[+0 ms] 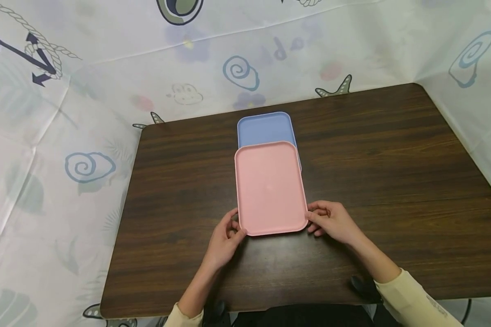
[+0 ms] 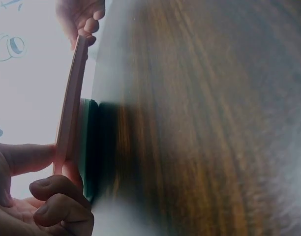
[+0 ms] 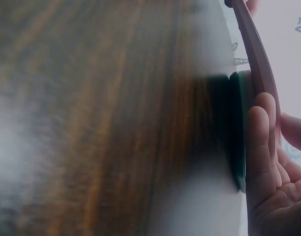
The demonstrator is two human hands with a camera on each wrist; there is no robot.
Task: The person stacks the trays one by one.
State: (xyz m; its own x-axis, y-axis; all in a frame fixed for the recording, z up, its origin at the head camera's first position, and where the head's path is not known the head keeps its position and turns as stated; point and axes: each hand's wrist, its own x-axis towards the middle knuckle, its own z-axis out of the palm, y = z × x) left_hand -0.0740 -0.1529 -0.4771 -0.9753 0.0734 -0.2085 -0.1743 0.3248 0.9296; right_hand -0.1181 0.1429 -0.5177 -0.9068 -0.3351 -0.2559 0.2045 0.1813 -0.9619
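In the head view a pink tray [image 1: 270, 188] is held between both hands at its near end. My left hand [image 1: 225, 240] pinches its near left corner, thumb on the rim. At the near right edge my right hand [image 1: 331, 222] grips the rim, thumb above and fingers beneath. A blue tray [image 1: 266, 129] shows beyond the pink one, which covers its near part. Seen edge-on in the left wrist view, the pink tray [image 2: 70, 105] stands off the tabletop, with a dark green edge [image 2: 86, 147] lower down, between tray and table. The right wrist view shows that green edge [image 3: 237, 128] too.
The trays are over a dark brown wooden table [image 1: 180, 181] with rounded corners. A white printed curtain [image 1: 118, 86] hangs along its back and sides. Dark clothing or a seat [image 1: 303, 315] shows at the near table edge.
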